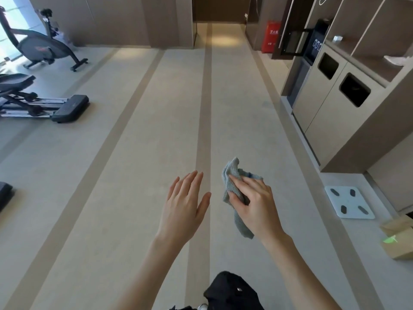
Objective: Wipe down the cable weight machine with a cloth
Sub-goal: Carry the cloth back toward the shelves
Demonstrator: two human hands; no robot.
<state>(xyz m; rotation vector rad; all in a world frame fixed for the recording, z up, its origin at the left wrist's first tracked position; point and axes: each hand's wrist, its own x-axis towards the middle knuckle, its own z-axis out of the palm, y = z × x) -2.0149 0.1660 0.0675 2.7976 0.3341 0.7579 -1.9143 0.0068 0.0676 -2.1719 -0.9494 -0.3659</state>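
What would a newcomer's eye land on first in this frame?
The two bare hands low in the centre: the right hand grips a crumpled grey cloth, the left hand is open and empty. Next, the exercise bike at upper left and the bin cabinet along the right wall.

Cloth (230,171): plain grey-blue. Floor (134,153): pale beige, with darker tan stripes running lengthwise. Exercise bike (42,50), far left corner of the floor: black and dark grey. Cabinet (270,36), far end: red with pale lettering. Bin unit (330,121), right edge: beige with black openings. Scale (348,203), right edge: white with four dark grey pads. Box (400,247): tan with a green spot.
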